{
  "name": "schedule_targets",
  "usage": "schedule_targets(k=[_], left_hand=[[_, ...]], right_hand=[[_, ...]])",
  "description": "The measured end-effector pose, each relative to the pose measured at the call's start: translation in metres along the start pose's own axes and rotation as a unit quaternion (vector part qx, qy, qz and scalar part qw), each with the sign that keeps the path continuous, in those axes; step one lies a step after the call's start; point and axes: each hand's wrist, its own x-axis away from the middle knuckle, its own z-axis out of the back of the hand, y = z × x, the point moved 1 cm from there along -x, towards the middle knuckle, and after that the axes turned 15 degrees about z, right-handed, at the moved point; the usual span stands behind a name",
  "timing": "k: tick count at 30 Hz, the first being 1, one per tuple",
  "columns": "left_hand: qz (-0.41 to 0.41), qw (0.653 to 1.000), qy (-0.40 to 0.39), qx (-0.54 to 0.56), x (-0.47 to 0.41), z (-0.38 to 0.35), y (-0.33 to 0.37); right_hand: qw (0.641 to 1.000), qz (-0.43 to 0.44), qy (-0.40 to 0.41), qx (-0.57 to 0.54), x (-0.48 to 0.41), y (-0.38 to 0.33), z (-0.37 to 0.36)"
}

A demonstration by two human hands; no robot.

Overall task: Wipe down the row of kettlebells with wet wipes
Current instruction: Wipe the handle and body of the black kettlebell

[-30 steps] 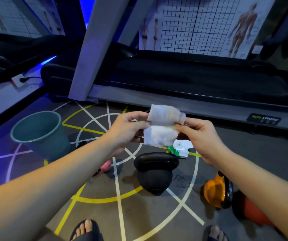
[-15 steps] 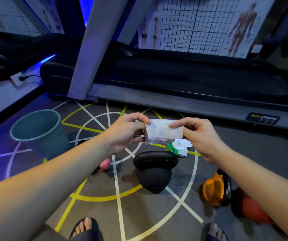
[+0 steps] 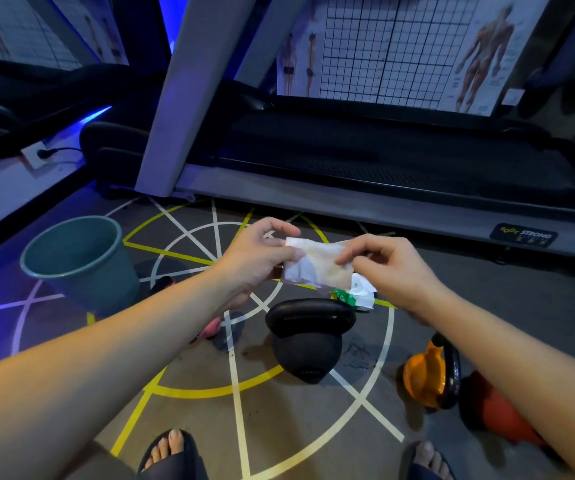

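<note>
my sandalled feet [image 3: 171,452] are cut off by the bottom edge. the black kettlebell [image 3: 307,344] stands in plain sight. at its 3 o'clock is the orange kettlebell [image 3: 424,375], and past that the red kettlebell [image 3: 497,417], which my right forearm largely hides. at 9 o'clock only a sliver of the pink kettlebell [image 3: 210,327] shows under my left forearm. above the black one, at 12 o'clock, my left hand [image 3: 258,261] and right hand [image 3: 397,271] each pinch an end of the wet wipe [image 3: 317,268]. the wipes pack [image 3: 355,294] is half covered behind it. the bin [image 3: 81,261] sits at 10 o'clock, with the treadmill [image 3: 348,202] beyond. half a second ago the wipe was a flat strip; now it is bunched and tilted.
</note>
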Motion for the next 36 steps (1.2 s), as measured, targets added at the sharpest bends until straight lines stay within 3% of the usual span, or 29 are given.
schedule_targets(k=[4, 9, 13, 19, 27, 33, 36], left_hand=[[-0.061, 0.996, -0.030, -0.060, 0.004, -0.003, 0.001], [-0.101, 0.981, -0.065, -0.149, 0.006, -0.005, 0.002], [-0.119, 0.980, 0.014, -0.162, 0.006, -0.008, 0.001], [-0.118, 0.976, 0.063, -0.172, 0.000, -0.008, -0.004], [-0.099, 0.980, 0.068, -0.158, 0.002, -0.001, -0.001], [-0.089, 0.977, 0.010, -0.191, 0.023, -0.015, 0.010], [-0.090, 0.972, 0.006, -0.216, 0.028, -0.018, 0.016]], right_hand=[[0.991, -0.070, 0.036, -0.110, 0.000, -0.003, -0.002], [0.988, -0.019, -0.132, 0.076, 0.004, -0.003, -0.005], [0.985, -0.021, -0.104, 0.139, 0.003, -0.008, -0.006], [0.996, -0.080, -0.034, 0.033, 0.006, -0.001, -0.011], [0.978, -0.146, -0.039, -0.141, 0.013, -0.007, -0.009], [0.982, -0.121, -0.131, -0.058, 0.012, -0.028, -0.003], [0.987, -0.113, -0.096, -0.062, 0.007, -0.029, -0.002]])
